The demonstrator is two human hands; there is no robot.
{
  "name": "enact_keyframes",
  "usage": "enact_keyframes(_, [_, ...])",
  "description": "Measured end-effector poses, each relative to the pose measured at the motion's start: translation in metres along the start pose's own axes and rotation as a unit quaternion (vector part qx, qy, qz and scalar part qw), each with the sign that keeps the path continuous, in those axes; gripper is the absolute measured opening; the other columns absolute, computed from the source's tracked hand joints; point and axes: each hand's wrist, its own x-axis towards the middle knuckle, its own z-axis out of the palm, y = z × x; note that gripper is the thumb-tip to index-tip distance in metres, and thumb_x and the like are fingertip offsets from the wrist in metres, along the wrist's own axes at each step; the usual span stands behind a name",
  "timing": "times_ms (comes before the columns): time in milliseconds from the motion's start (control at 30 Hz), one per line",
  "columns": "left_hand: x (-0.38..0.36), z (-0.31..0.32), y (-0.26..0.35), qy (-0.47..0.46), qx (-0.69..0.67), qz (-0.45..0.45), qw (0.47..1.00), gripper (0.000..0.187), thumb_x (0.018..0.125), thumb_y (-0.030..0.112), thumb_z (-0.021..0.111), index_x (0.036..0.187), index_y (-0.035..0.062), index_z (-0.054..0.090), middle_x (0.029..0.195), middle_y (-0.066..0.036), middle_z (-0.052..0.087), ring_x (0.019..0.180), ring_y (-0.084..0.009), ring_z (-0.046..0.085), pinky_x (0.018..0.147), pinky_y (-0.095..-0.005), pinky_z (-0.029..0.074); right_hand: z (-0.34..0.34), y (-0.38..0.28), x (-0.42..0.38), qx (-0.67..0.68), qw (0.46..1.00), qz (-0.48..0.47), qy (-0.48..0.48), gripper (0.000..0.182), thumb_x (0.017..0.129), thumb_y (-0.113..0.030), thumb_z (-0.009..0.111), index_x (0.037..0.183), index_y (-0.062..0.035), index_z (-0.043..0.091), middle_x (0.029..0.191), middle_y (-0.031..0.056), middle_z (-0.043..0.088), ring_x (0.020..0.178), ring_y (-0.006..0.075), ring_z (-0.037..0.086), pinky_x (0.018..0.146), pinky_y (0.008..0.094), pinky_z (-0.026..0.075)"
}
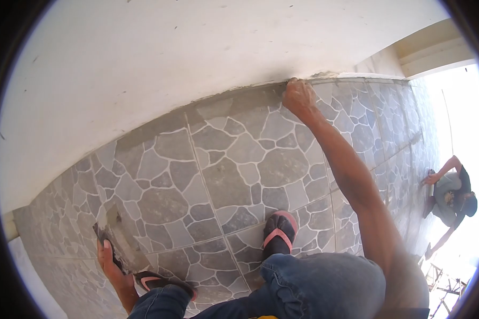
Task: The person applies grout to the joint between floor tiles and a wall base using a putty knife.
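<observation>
Head view: the person crouches on a stone-patterned tile floor (234,175) beside a white wall (143,64). The right hand (298,97) reaches to the joint where floor meets wall, fingertips bunched together and pressed into the grey mortar line (234,94); whether they pinch anything I cannot tell. The left hand (110,261) clamps its grip on a mortar-smeared trowel (117,234) resting low on the tiles. The step looks like filling the edge joint; next likely calls for fresh mortar from the trowel. Another person (452,194) crouches well apart.
</observation>
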Motion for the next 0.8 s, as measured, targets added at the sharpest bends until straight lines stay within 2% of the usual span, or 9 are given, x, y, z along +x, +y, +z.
enact_keyframes(133, [0.001,0.001,-0.001,0.008,0.019,0.010,1.000,0.053,0.097,0.032,0.052,0.140,0.0023,0.045,0.126,-0.009,0.054,0.110,-0.0186,0.055,0.091,-0.0311,0.046,0.005,-0.087,-0.001,-0.083,0.991,-0.101,-0.036,0.019,0.078,-0.016,0.061,0.081,-0.0004,0.072,0.088,0.0158,0.068,0.093,0.0335,0.064,0.075,0.0419,0.049])
enact_keyframes(233, [0.000,0.001,0.002,-0.008,0.031,0.023,0.999,0.053,0.098,0.032,0.051,0.140,0.0021,0.045,0.125,-0.008,0.055,0.110,-0.0175,0.054,0.091,-0.0305,0.046,-0.010,-0.117,-0.009,-0.019,0.979,-0.193,-0.070,0.025,0.079,-0.016,0.059,0.089,0.0045,0.069,0.087,0.0181,0.067,0.096,0.0373,0.062,0.078,0.0441,0.050])
enact_keyframes(333, [-0.001,0.002,0.003,0.002,0.037,0.027,0.999,0.052,0.098,0.032,0.050,0.140,0.0014,0.045,0.124,-0.008,0.055,0.110,-0.0166,0.054,0.091,-0.0298,0.045,-0.030,-0.095,-0.018,0.111,0.990,-0.080,-0.037,0.035,0.079,-0.018,0.060,0.096,0.0119,0.061,0.090,0.0296,0.064,0.094,0.0420,0.063,0.087,0.0482,0.050])
enact_keyframes(400, [-0.004,0.001,0.002,0.015,0.033,0.021,0.999,0.052,0.098,0.032,0.050,0.139,0.0009,0.045,0.124,-0.008,0.055,0.109,-0.0165,0.054,0.091,-0.0294,0.045,-0.034,-0.058,-0.015,0.078,0.997,-0.016,-0.008,0.037,0.080,-0.019,0.061,0.100,0.0117,0.060,0.093,0.0302,0.065,0.095,0.0440,0.064,0.088,0.0481,0.051])
enact_keyframes(467, [-0.005,0.004,0.003,0.018,0.021,0.012,1.000,0.052,0.098,0.032,0.050,0.139,0.0004,0.046,0.123,-0.008,0.055,0.109,-0.0168,0.054,0.091,-0.0291,0.044,-0.039,-0.009,-0.006,0.051,0.996,0.073,-0.025,0.035,0.079,-0.021,0.060,0.097,0.0093,0.064,0.096,0.0305,0.066,0.092,0.0421,0.067,0.083,0.0475,0.053])
enact_keyframes(533, [-0.004,0.001,0.002,0.018,0.018,0.009,1.000,0.052,0.098,0.031,0.050,0.139,0.0006,0.046,0.123,-0.008,0.055,0.109,-0.0172,0.054,0.091,-0.0292,0.044,-0.031,0.034,0.010,0.007,0.991,0.104,-0.078,0.034,0.078,-0.023,0.060,0.093,0.0069,0.068,0.096,0.0288,0.067,0.093,0.0406,0.067,0.084,0.0467,0.053])
enact_keyframes(667, [-0.003,-0.003,0.000,0.027,0.002,0.008,1.000,0.052,0.097,0.031,0.052,0.139,0.0010,0.045,0.124,-0.008,0.055,0.110,-0.0178,0.054,0.091,-0.0293,0.044,-0.012,0.046,0.023,0.014,0.994,0.089,-0.067,0.027,0.078,-0.019,0.058,0.090,0.0011,0.072,0.093,0.0235,0.069,0.095,0.0386,0.066,0.085,0.0462,0.052])
enact_keyframes(733, [-0.002,-0.007,0.000,0.016,0.008,0.010,1.000,0.053,0.097,0.030,0.052,0.140,0.0011,0.045,0.124,-0.008,0.055,0.110,-0.0178,0.054,0.091,-0.0295,0.044,-0.010,0.015,0.025,0.011,0.996,0.053,-0.070,0.026,0.078,-0.019,0.058,0.089,-0.0002,0.073,0.093,0.0217,0.070,0.093,0.0381,0.067,0.084,0.0465,0.052])
enact_keyframes(800, [-0.001,-0.009,0.002,0.008,0.011,0.012,1.000,0.053,0.096,0.030,0.052,0.140,0.0010,0.045,0.125,-0.009,0.055,0.110,-0.0179,0.054,0.091,-0.0297,0.044,-0.012,-0.020,0.021,0.014,0.996,0.019,-0.086,0.029,0.078,-0.020,0.058,0.089,0.0024,0.072,0.095,0.0239,0.069,0.095,0.0388,0.066,0.085,0.0460,0.052])
